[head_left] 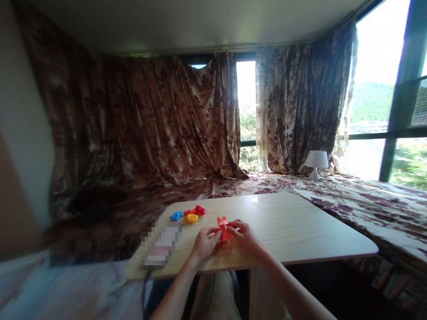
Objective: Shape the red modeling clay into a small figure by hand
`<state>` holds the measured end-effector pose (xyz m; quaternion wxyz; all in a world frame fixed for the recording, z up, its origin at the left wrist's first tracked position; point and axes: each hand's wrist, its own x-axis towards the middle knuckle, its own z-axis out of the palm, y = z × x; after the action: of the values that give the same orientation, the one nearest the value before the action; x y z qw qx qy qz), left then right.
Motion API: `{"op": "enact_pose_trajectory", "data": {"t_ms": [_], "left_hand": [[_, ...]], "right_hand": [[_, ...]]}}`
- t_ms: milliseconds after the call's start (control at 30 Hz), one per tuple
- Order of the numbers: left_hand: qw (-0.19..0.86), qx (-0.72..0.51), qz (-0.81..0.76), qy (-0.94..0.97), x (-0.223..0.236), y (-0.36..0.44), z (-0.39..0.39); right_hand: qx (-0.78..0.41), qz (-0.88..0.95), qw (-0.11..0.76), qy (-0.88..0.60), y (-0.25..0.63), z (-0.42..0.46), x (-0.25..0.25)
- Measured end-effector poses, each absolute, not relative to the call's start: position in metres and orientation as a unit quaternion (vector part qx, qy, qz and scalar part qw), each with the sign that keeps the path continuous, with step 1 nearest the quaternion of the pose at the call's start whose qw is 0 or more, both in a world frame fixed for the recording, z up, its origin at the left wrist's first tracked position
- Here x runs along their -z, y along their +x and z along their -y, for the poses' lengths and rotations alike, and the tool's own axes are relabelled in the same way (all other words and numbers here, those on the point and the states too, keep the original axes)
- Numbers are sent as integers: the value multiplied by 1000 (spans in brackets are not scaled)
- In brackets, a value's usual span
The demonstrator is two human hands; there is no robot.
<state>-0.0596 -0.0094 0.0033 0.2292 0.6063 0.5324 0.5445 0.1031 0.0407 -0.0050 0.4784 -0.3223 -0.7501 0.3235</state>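
Observation:
A red figure point(224, 233), with two small points at its top and a wider lower part, stands out against the pale tabletop. It looks like modelling clay, but its exact kind is not clear. My left hand point(206, 242) pinches its left side between thumb and fingers. From the right, my right hand point(246, 235) grips the opposite side with bent fingers. Further back on the left lie a blue lump point(176, 216), a yellow lump point(191, 218) and a red lump point(199, 210), close together.
The small table point(293, 226) has rounded corners and stands over my legs. On its left side lies a blurred-out, phone-like device point(163, 246) with a cable. Behind are a flowered cover point(340, 195), a white lamp point(316, 160) and patterned curtains point(167, 120).

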Motion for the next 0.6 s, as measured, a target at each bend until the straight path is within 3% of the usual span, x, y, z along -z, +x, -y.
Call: {"op": "enact_pose_trajectory", "data": {"t_ms": [600], "left_hand": [[217, -574, -521, 593, 0, -67, 11]], "right_hand": [[-302, 707, 532, -354, 107, -40, 4]]}}
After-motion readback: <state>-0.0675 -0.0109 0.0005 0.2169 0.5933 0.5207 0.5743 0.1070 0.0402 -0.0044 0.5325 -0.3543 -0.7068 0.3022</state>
